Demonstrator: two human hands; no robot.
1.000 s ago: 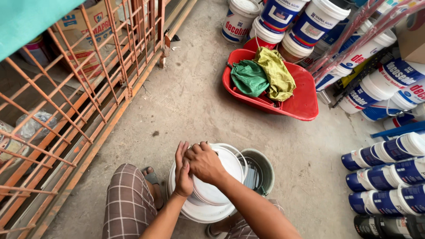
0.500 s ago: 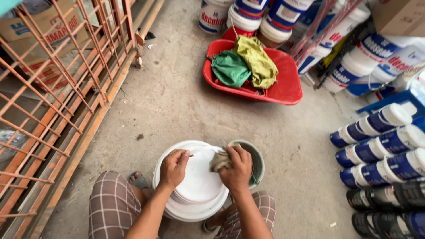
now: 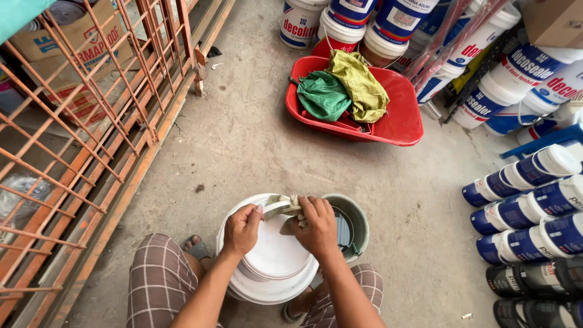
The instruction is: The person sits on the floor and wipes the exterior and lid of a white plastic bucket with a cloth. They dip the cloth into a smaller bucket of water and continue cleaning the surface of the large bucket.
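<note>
A white plastic bucket with a white lid [image 3: 273, 261] stands on the concrete floor between my knees. My left hand [image 3: 242, 228] and my right hand [image 3: 317, 225] both grip a pale wet rag [image 3: 280, 205] twisted between them above the lid's far edge. Just right of the white bucket sits a small grey-green pail [image 3: 352, 225] holding dark water. My checked shorts [image 3: 159, 280] frame the bottom of the view.
A red basin [image 3: 398, 121] with a green cloth [image 3: 323, 95] and a yellow cloth [image 3: 363, 85] lies ahead. Several white and blue paint buckets [image 3: 528, 188] lie stacked at right and behind the basin. An orange metal grille [image 3: 79, 121] runs along the left.
Both hands have come together on the rag over the lid's far edge; a second ago they lay flat on the lid. The view shifted slightly.
</note>
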